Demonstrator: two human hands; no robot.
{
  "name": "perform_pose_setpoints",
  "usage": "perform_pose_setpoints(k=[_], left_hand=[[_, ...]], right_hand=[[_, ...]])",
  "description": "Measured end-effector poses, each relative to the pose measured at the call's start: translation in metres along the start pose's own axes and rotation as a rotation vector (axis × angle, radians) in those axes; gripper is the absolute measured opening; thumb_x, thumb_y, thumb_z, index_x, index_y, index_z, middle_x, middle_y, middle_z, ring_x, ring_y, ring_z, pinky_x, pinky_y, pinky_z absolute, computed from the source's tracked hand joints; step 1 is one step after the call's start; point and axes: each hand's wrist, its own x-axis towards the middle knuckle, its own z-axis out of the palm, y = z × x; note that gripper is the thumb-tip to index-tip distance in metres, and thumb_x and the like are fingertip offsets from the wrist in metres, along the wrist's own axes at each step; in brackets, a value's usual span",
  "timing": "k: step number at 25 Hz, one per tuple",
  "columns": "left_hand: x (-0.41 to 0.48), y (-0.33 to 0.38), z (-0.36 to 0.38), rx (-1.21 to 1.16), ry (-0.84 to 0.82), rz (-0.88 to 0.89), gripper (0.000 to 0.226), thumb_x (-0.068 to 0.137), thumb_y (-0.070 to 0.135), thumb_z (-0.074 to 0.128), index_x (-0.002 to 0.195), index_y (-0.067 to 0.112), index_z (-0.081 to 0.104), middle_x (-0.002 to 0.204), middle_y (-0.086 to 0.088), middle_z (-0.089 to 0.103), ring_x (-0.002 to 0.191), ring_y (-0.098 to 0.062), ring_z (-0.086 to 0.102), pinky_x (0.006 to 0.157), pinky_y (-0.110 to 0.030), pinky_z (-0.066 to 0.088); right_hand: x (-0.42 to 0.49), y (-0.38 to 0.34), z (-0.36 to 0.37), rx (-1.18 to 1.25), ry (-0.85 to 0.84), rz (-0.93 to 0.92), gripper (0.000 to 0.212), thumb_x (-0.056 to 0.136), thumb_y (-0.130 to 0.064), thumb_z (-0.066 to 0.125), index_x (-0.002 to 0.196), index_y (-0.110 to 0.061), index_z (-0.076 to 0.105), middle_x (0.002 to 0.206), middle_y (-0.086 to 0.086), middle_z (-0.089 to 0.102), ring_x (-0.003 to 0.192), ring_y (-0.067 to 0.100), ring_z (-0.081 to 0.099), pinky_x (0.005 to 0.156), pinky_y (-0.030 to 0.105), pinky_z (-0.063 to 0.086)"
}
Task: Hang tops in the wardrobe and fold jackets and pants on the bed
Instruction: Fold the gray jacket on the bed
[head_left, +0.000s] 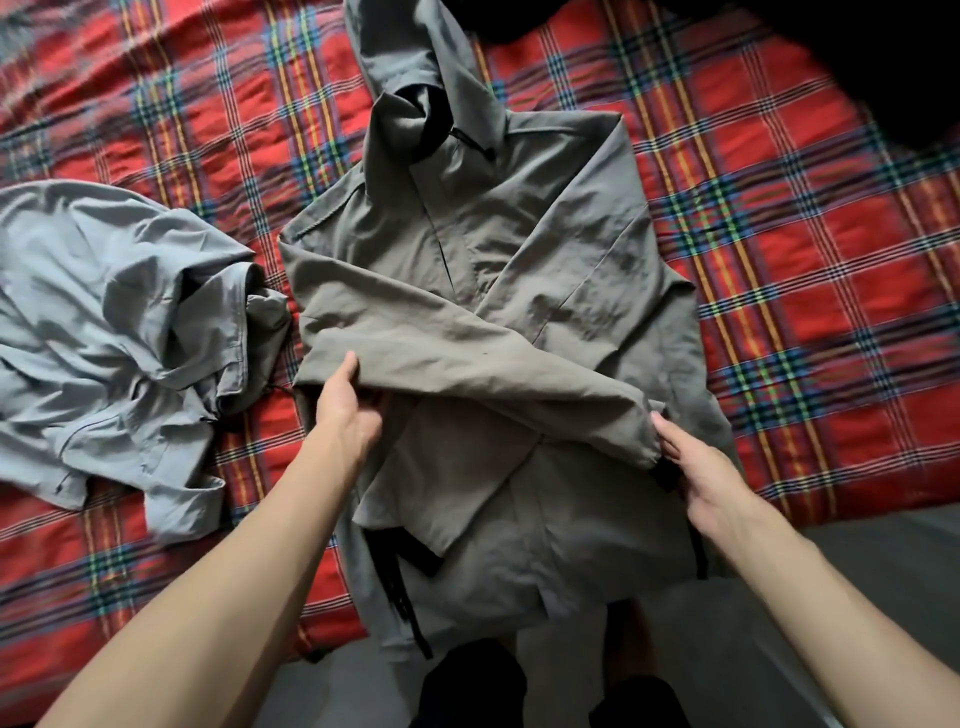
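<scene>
A grey-brown hooded jacket (498, 270) lies front up on the bed, its hood pointing away from me and its hem hanging over the near edge. Both sleeves are folded across the chest. My left hand (347, 405) pinches the lower edge of the top sleeve near its elbow, thumb on top. My right hand (698, 467) holds the cuff end of that sleeve at the jacket's right side.
A crumpled light grey-blue garment (124, 322) lies on the red plaid bedspread (810, 270) to the left of the jacket. Dark fabric (893, 67) fills the far right corner. Grey floor (883, 571) shows at the bed's near edge, with my legs below.
</scene>
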Motion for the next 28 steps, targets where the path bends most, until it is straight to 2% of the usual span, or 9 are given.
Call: perform_pose_setpoints(k=[3, 5, 8, 10, 13, 18, 23, 26, 28], left_hand=[[-0.003, 0.003, -0.012, -0.090, -0.043, 0.116, 0.028, 0.099, 0.020, 0.048, 0.120, 0.009, 0.064, 0.109, -0.010, 0.072, 0.090, -0.025, 0.069, 0.090, -0.045, 0.053], [0.000, 0.005, -0.029, -0.090, -0.006, 0.139, 0.026, 0.100, 0.019, 0.044, 0.109, 0.010, 0.067, 0.093, -0.010, 0.075, 0.088, -0.026, 0.070, 0.095, -0.044, 0.050], [0.011, 0.007, -0.055, -0.060, 0.031, 0.097, 0.033, 0.100, 0.021, 0.044, 0.128, 0.012, 0.060, 0.121, -0.011, 0.068, 0.116, -0.028, 0.061, 0.101, -0.046, 0.046], [0.013, 0.005, -0.060, -0.006, 0.019, 0.068, 0.033, 0.099, 0.030, 0.050, 0.125, 0.013, 0.061, 0.120, -0.010, 0.068, 0.113, -0.026, 0.063, 0.099, -0.046, 0.047], [0.020, 0.003, -0.054, 0.026, 0.033, 0.075, 0.030, 0.097, 0.037, 0.057, 0.115, 0.014, 0.065, 0.108, -0.008, 0.073, 0.102, -0.025, 0.067, 0.090, -0.046, 0.051], [0.037, 0.015, -0.055, 0.049, 0.214, 0.225, 0.016, 0.097, 0.006, 0.052, 0.104, 0.016, 0.062, 0.097, -0.002, 0.067, 0.095, -0.020, 0.066, 0.067, -0.035, 0.056], [0.035, 0.022, -0.046, 0.116, 0.134, 0.131, 0.040, 0.101, 0.030, 0.048, 0.139, 0.018, 0.047, 0.142, 0.002, 0.049, 0.130, -0.016, 0.049, 0.103, -0.033, 0.042], [0.045, 0.030, -0.043, 0.076, 0.184, 0.118, 0.033, 0.099, 0.033, 0.055, 0.126, 0.014, 0.059, 0.135, -0.004, 0.059, 0.119, -0.019, 0.060, 0.086, -0.039, 0.054], [0.052, 0.033, -0.045, 0.048, 0.235, 0.140, 0.026, 0.099, 0.031, 0.057, 0.117, 0.014, 0.064, 0.121, -0.007, 0.068, 0.101, -0.022, 0.068, 0.076, -0.044, 0.058]], right_hand=[[-0.008, 0.000, -0.002, -0.046, 0.045, -0.293, 0.008, 0.078, -0.008, 0.075, 0.076, -0.013, 0.070, 0.073, 0.004, 0.067, 0.066, 0.015, 0.061, 0.073, 0.035, 0.048], [-0.018, 0.005, -0.007, -0.277, 0.017, -0.556, 0.028, 0.077, 0.004, 0.072, 0.072, -0.014, 0.052, 0.068, 0.002, 0.051, 0.064, 0.012, 0.049, 0.066, 0.027, 0.039], [-0.019, 0.024, -0.014, -0.277, -0.225, -0.300, 0.040, 0.072, -0.005, 0.080, 0.102, -0.013, 0.055, 0.088, 0.002, 0.065, 0.079, 0.008, 0.060, 0.066, 0.014, 0.046], [-0.014, 0.026, -0.008, -0.146, -0.245, -0.050, 0.038, 0.071, -0.025, 0.081, 0.103, -0.013, 0.064, 0.098, 0.000, 0.073, 0.087, 0.007, 0.064, 0.072, 0.017, 0.046], [-0.004, 0.018, 0.009, -0.175, -0.157, -0.163, 0.017, 0.088, -0.021, 0.069, 0.099, -0.009, 0.073, 0.096, 0.004, 0.076, 0.092, 0.017, 0.069, 0.083, 0.027, 0.051], [-0.003, 0.012, 0.005, 0.178, 0.178, -0.323, 0.011, 0.091, -0.016, 0.065, 0.086, -0.013, 0.074, 0.093, 0.006, 0.074, 0.086, 0.015, 0.068, 0.079, 0.030, 0.054], [0.005, 0.012, 0.007, 0.171, 0.157, -0.222, 0.012, 0.093, -0.022, 0.065, 0.097, -0.014, 0.072, 0.105, 0.002, 0.073, 0.089, 0.008, 0.068, 0.074, 0.022, 0.050], [0.012, 0.010, 0.005, 0.290, 0.118, -0.031, 0.025, 0.089, -0.028, 0.070, 0.105, -0.008, 0.072, 0.104, 0.012, 0.074, 0.091, 0.022, 0.072, 0.079, 0.036, 0.056], [0.012, 0.014, 0.002, 0.283, 0.133, -0.069, 0.018, 0.091, -0.025, 0.067, 0.100, -0.011, 0.072, 0.105, 0.012, 0.074, 0.095, 0.024, 0.071, 0.080, 0.036, 0.056]])
